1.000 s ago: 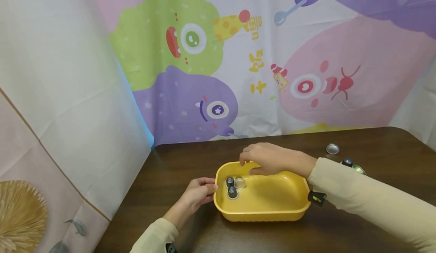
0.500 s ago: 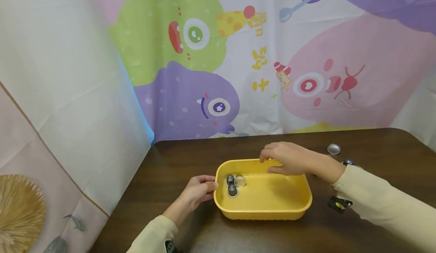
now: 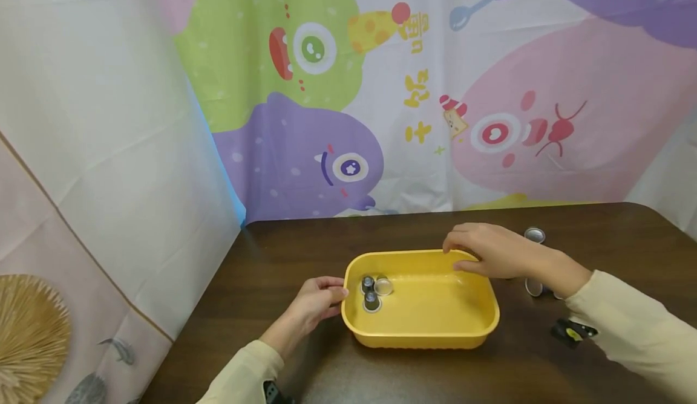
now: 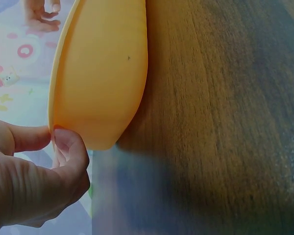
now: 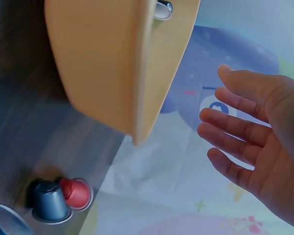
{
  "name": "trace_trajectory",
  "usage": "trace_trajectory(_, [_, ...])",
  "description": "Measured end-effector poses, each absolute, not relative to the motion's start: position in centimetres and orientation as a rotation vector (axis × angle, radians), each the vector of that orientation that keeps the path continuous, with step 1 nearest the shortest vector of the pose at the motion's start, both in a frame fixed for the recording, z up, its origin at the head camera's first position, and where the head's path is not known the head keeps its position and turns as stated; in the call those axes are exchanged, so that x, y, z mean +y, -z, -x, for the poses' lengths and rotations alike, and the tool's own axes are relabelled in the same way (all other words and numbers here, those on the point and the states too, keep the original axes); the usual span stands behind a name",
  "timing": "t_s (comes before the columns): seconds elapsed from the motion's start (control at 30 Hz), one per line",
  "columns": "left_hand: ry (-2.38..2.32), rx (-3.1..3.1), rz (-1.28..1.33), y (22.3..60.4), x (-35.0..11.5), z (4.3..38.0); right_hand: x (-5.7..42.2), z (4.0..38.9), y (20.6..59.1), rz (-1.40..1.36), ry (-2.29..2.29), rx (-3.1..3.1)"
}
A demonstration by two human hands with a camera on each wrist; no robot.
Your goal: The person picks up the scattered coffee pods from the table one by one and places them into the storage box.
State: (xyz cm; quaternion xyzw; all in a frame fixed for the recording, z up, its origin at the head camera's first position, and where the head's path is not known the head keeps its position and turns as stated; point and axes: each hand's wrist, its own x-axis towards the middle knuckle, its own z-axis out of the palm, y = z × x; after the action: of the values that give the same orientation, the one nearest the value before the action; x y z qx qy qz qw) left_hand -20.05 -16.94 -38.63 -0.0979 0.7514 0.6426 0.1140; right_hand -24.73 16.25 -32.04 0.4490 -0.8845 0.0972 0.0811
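The left hand [image 3: 311,304] pinched the left rim of the yellow tub [image 3: 422,342] between thumb and fingers, probably to steady it on the table [image 3: 414,377]. 3 pods [image 3: 373,301] sat together in the tub's left end; 1 seemed tipped over, though it was too small to be sure. The right hand [image 3: 492,251] held nothing, its fingers apart and slightly bent, near the tub's back right corner, likely raised to clear the rim. Right of the tub were more, including a red pod [image 5: 78,194] just beside a dark pod [image 5: 50,201]. Compared with 1 second earlier, the right hand had shifted rightward from above the tub's middle; the left hand's pinch looked unchanged.
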Motion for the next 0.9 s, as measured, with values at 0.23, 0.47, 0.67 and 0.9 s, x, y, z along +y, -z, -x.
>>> trace_trajectory(0.23, [-1.890, 2.199, 0.296, 38.7, -17.0, 20.2, 17.7, 24.7, 32.5, -1.281, -0.327, -2.661])
trace_trajectory(0.47, [-1.884, 2.202, 0.294, 38.7, -17.0, 20.2, 19.4, 24.5, 33.1, -1.221, -0.339, -2.651])
trace_trajectory(0.67, [-1.886, 2.199, 0.304, 38.6, -16.9, 20.2, 20.9, 24.3, 33.8, -1.144, -0.312, -2.688])
trace_trajectory(0.9, [-1.891, 2.197, 0.296, 38.7, -17.0, 20.1, 22.5, 24.1, 34.4, -1.114, -0.285, -2.701])
